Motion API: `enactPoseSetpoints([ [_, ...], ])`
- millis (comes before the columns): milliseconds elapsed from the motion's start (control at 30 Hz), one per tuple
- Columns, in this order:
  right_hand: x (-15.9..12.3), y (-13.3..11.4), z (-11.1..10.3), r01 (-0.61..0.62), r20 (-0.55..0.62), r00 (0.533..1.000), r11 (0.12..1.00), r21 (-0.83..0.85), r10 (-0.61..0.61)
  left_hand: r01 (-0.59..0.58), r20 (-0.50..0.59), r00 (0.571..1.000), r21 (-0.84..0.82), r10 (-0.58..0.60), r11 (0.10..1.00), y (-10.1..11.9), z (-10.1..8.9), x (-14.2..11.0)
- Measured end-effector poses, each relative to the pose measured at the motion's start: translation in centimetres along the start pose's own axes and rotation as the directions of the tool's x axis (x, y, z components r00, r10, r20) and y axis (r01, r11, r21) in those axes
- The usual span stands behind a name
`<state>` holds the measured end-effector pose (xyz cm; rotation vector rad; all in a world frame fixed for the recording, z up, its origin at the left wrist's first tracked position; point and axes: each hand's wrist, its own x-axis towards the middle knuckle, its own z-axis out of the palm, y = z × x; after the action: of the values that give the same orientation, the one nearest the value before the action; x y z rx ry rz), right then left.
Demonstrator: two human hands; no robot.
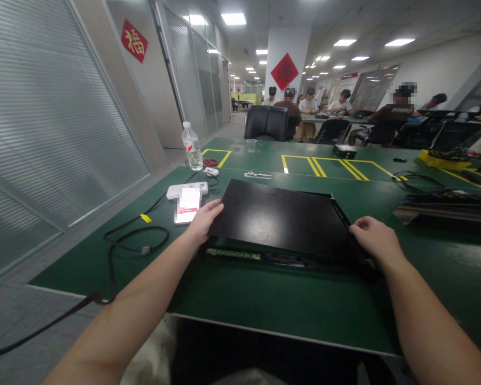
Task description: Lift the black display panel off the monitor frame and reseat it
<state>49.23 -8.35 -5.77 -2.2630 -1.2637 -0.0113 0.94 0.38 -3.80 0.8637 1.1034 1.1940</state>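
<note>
A flat black display panel (276, 216) lies tilted over a black frame (304, 261), its near edge lifted off the frame. Along the frame's near side a strip of green circuit board (234, 254) shows. My left hand (205, 218) grips the panel's left edge, thumb on top and the other fingers partly hidden. At the right side, my right hand (373, 238) is closed with thumb and forefinger pinching the frame's rim; whether it also touches the panel I cannot tell. Beside my left hand rests a phone (189, 203) with a lit screen.
A white power strip (172, 192), black cable (118, 240), water bottle (192, 147) and red scissors (210, 162) are at the left of the green table (264, 299). A clear cup (251, 145) stands behind. Dark panels (452, 211) lie at right. Several people sit farther back.
</note>
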Motion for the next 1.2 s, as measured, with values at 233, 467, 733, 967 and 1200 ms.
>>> enactPoseSetpoints([
  [233, -0.1, -0.3, -0.4, -0.036, 0.026, 0.999, 0.999, -0.004, 0.036, 0.003, -0.047, 0.999, -0.002, -0.003, 1.000, 0.0, 0.0, 0.1],
  [467, 0.0, -0.3, -0.4, -0.048, 0.020, 0.999, 0.998, 0.051, 0.047, -0.115, -0.031, 0.993, 0.038, 0.117, 0.993, 0.4, -0.2, -0.2],
  [733, 0.0, -0.6, -0.6, -0.106, 0.036, 0.994, 0.988, 0.116, 0.102, -0.199, -0.070, 0.973, 0.213, 0.218, 0.957, 0.3, -0.7, 0.1],
  [967, -0.2, -0.8, -0.9, -0.119, 0.072, 0.991, 0.985, 0.123, 0.111, -0.229, -0.041, 0.963, 0.401, 0.267, 0.887, 0.2, -1.2, 0.1],
  [1200, -0.1, -0.3, -0.9, -0.121, 0.069, 0.992, 0.967, 0.225, 0.108, -0.243, -0.024, 0.960, 0.432, 0.281, 0.868, -0.5, -1.9, 1.0],
])
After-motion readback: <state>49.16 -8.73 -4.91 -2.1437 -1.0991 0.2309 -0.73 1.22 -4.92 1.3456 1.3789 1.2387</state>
